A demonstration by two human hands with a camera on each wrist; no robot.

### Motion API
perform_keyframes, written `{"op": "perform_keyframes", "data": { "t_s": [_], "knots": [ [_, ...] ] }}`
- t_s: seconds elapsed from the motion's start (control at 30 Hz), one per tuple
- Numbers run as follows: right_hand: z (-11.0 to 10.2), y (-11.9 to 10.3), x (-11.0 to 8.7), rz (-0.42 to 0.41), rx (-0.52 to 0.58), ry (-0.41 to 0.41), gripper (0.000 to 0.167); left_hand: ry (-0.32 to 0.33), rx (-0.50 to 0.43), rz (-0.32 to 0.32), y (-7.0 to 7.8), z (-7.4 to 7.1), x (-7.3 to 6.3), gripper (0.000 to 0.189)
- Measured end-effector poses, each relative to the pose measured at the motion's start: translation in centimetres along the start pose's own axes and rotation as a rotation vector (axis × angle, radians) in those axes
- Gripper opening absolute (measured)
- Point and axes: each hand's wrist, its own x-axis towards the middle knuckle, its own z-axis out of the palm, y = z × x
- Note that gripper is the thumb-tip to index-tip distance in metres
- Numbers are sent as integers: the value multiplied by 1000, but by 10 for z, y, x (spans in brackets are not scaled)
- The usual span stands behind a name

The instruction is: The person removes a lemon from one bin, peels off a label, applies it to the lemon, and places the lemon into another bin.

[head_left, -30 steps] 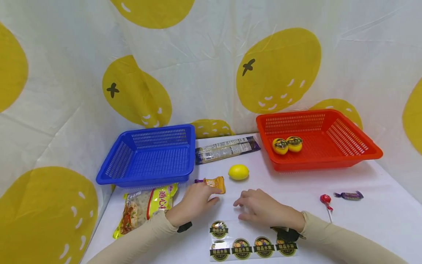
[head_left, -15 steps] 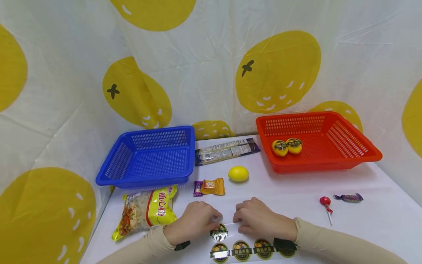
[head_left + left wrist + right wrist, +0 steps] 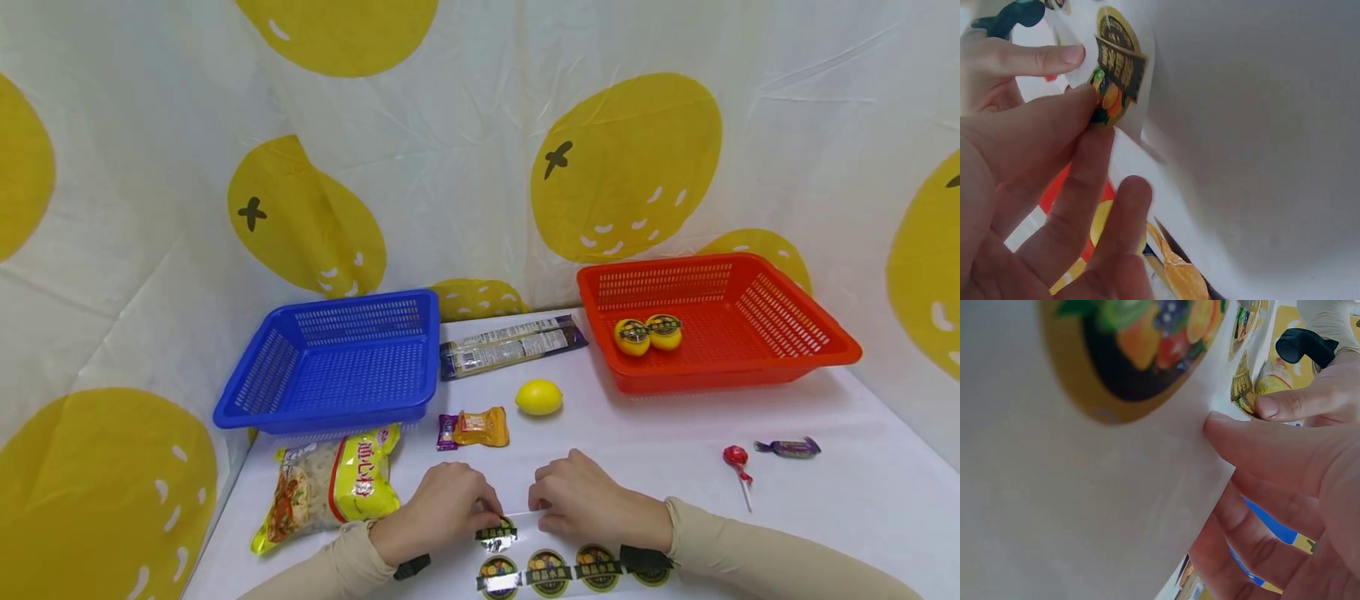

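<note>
A clear sheet (image 3: 529, 530) of round black-and-gold fruit stickers lies at the table's front. My left hand (image 3: 441, 510) pinches the upper-left sticker (image 3: 1120, 65) between thumb and fingertip, at the sticker's lower edge in the left wrist view. How much of it is off the sheet cannot be told. My right hand (image 3: 592, 507) holds the sheet's upper edge; in the right wrist view its thumb (image 3: 1254, 440) lies on top and the other fingers behind. Beyond the hands sits a yellow lemon (image 3: 539, 397). Two lemons (image 3: 648, 335) with such stickers lie in the red basket (image 3: 787, 358).
A blue basket (image 3: 322, 412) stands back left, with a yellow food bag (image 3: 330, 487) before it. Two small wrapped snacks (image 3: 472, 428) and long dark packets (image 3: 513, 346) lie mid-table. On the right are a red lollipop (image 3: 736, 457) and a purple candy (image 3: 789, 448).
Both hands have come down toward the front from near the snacks onto the sticker sheet. Fingers have closed on the upper-left sticker and the sheet's edge.
</note>
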Motion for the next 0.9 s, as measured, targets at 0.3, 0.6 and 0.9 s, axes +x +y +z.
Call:
{"op": "perform_keyframes", "data": {
  "t_s": [0.3,0.6,0.9],
  "knots": [
    [0,-1,0,0,16,13,8,20,-31,49,10,-10,-11,2],
    [-3,0,2,7,31,2,11,47,-67,41,11,-22,-12,5],
    [-17,15,3,65,71,120,8,57,-165,4,5,-26,-3,4]
  ]
}}
